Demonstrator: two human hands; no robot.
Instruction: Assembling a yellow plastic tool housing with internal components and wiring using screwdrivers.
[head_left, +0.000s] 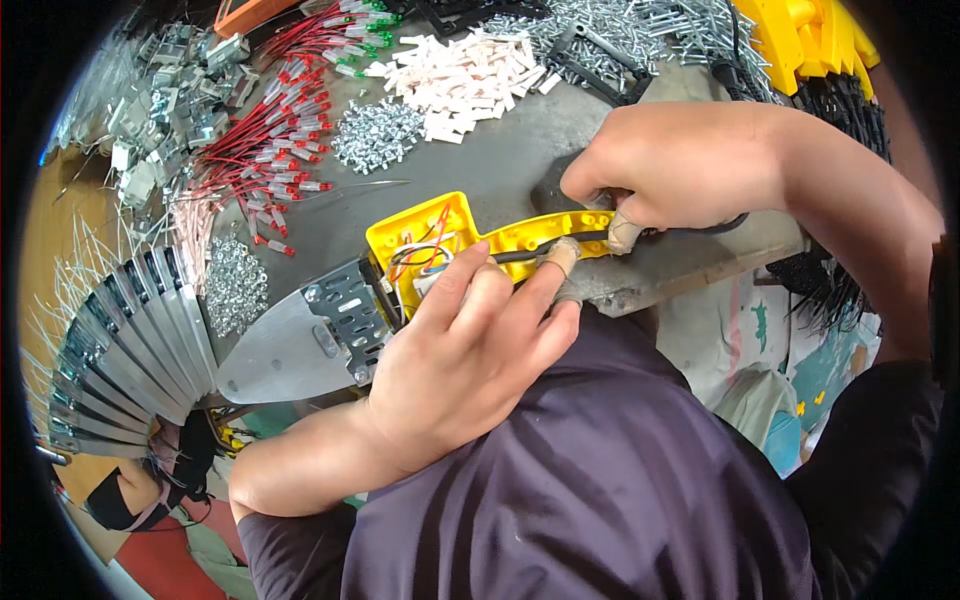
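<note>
The work looks roughly midway. At the centre, by the near edge of the tabletop (440, 165), lies an open yellow shell (505, 240), its handle running towards 3 o'clock. Taking that shell as the clock's middle, the pointed metal plate (280, 345) sits at 8 o'clock, with a perforated bracket (350, 325) on it beside the shell's wide end; these appear to be joined already. Thin coloured wires (425, 250) are inside the wide end, and a black cable (530, 252) lies along the handle — so the wiring seems mostly placed, its seating perhaps unfinished.

The left hand (470, 355), at 6 o'clock, has its fingers spread over the shell, one taped tip on the cable; I cannot tell whether its grip is closed on the edge. The right hand (675, 165), at 2 o'clock, presses its thumb on the cable near the handle's end, fingers curled; the gap looks narrow, but what its grip encloses is hidden.

No cover is on the shell, so closing it probably remains. Loose supplies lie around — small screws (378, 135) between 10 and 11, white strips (465, 80) at 12, nuts (236, 285) at 9.
</note>
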